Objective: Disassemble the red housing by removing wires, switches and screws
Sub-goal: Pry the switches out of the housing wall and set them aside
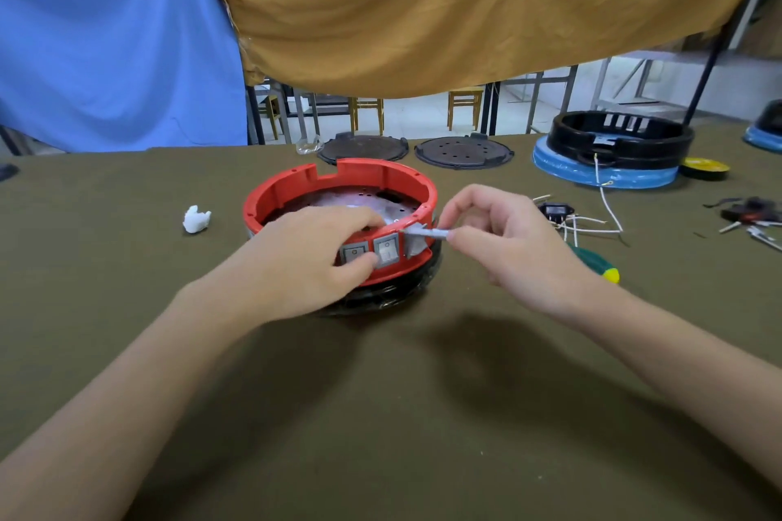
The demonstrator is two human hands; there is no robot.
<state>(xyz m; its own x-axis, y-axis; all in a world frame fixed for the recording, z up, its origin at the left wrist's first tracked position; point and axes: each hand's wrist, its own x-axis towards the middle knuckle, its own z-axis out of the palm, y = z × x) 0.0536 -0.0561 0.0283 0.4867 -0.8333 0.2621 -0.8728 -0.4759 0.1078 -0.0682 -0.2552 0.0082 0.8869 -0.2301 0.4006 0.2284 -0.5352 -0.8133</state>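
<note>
While your right hand (486, 233) pinches the grey peeling strip (425, 232) and your left hand (313, 254) clamps the round red plastic housing (338, 182) mid-tabletop (381, 393), a hard tug could tear the strip. If your left thumb slips off the grey rocker switches (372, 252), the housing may slide.

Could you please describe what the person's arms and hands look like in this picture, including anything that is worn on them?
Both are bare: the left hand and right hand wear no gloves, rings, watch or bracelets, and no sleeves show on either forearm up to the frame's edge.
</note>
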